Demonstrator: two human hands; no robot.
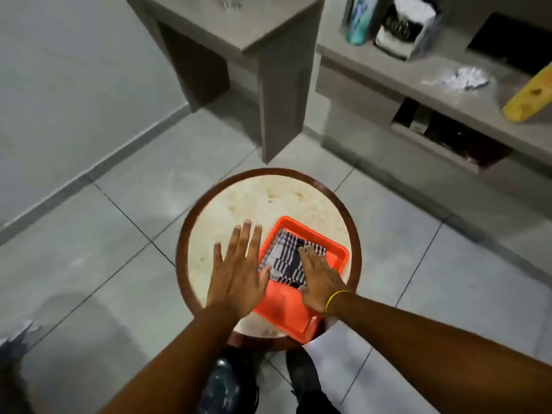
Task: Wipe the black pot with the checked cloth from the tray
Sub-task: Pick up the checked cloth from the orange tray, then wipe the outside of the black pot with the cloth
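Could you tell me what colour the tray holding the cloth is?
The tray is bright orange, seen best in the head view.

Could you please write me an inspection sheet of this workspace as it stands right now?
Surface: round table, pale top, brown rim.
Job's things: folded checked cloth in orange tray; black pot not identifiable.
Clutter: nothing seen on the table besides the tray.
Grippers: left hand open, fingers spread, by the tray's left edge; right hand flat on the cloth.
Cables: nothing seen.
Surroundings: tiled floor; shelf unit with bottle, crumpled paper.
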